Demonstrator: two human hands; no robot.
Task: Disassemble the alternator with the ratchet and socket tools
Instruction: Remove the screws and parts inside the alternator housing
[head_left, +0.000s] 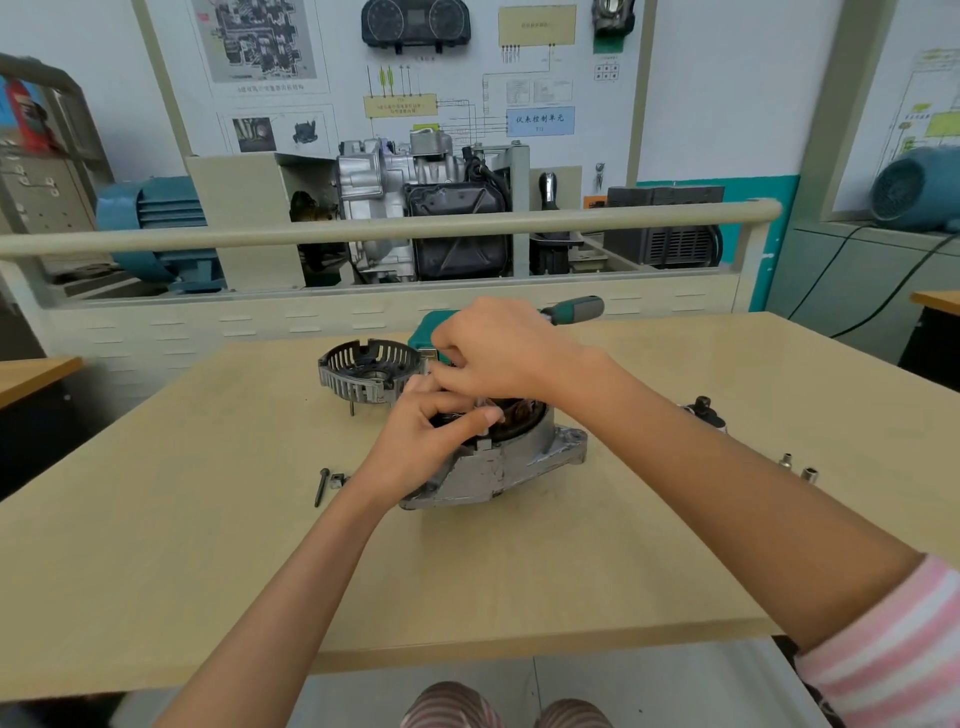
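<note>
The grey alternator housing (498, 467) sits mid-table with its copper windings (519, 415) exposed on top. My left hand (431, 431) grips the housing's upper rim, thumb laid across the opening. Above it, my right hand (498, 348) has its fingers curled and pinches a small part over the windings; what it pinches is hidden by the fingers. The removed slotted end cover (363, 371) lies just left of the hands. A green-and-grey tool handle (574, 309) pokes out behind my right hand.
A long black bolt (322, 486) and a small nut (337, 480) lie left of the housing. Two small sockets (797, 467) and a dark part (706, 413) rest on the right. A green box (426, 332) sits behind the hands. The table's front edge (467, 649) is close to me.
</note>
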